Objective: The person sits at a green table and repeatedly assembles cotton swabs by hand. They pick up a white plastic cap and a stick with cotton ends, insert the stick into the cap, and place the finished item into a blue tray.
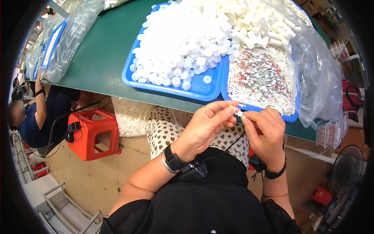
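Both my hands meet just before the table's front edge, over my lap. My left hand (pixel 210 126) is closed, thumb and index finger pinching a small whitish piece that the fingertips mostly hide. Close beside it, my right hand (pixel 267 126) pinches a small white cylindrical part (pixel 240 114), its end directed at the left fingertips. Whether the two pieces touch, I cannot tell. Right behind my hands is a blue tray (pixel 225 87) holding many small white cylinders and a heap of red, green and white leaded parts (pixel 265 72).
A larger blue tray (pixel 130 78) heaped with translucent white discs (pixel 177 50) stands on the green table (pixel 97 46). Thick white foam-like cylinders (pixel 253 23) pile up behind. Clear plastic bags (pixel 317 74) hang at right. A red stool (pixel 93 134) and another seated person (pixel 33 117) are at left; a fan (pixel 348 168) stands right.
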{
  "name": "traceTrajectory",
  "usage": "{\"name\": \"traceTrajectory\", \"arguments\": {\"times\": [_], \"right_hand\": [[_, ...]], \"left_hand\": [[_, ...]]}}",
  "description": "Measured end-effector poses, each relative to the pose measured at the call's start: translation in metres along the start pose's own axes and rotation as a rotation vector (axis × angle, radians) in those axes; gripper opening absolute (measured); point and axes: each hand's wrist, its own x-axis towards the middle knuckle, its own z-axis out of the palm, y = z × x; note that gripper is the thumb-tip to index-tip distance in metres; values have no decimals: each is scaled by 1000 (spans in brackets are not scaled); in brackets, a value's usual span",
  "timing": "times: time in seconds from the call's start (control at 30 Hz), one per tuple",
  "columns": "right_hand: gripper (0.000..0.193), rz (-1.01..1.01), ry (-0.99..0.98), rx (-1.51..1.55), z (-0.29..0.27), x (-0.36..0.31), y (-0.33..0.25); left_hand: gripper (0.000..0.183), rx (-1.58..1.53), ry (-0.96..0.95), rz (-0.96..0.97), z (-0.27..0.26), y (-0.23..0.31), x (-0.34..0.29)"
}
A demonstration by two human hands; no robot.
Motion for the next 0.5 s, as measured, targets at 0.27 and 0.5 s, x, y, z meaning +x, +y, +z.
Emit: {"name": "traceTrajectory", "arguments": {"times": [0.27,0.5], "right_hand": [[5,226,100,162,27,-13,-5],[3,323,151,288,41,-19,-3]], "left_hand": [[35,-258,-82,-38,-1,-25,6],[42,-148,-32,28,-1,-26,8]]}}
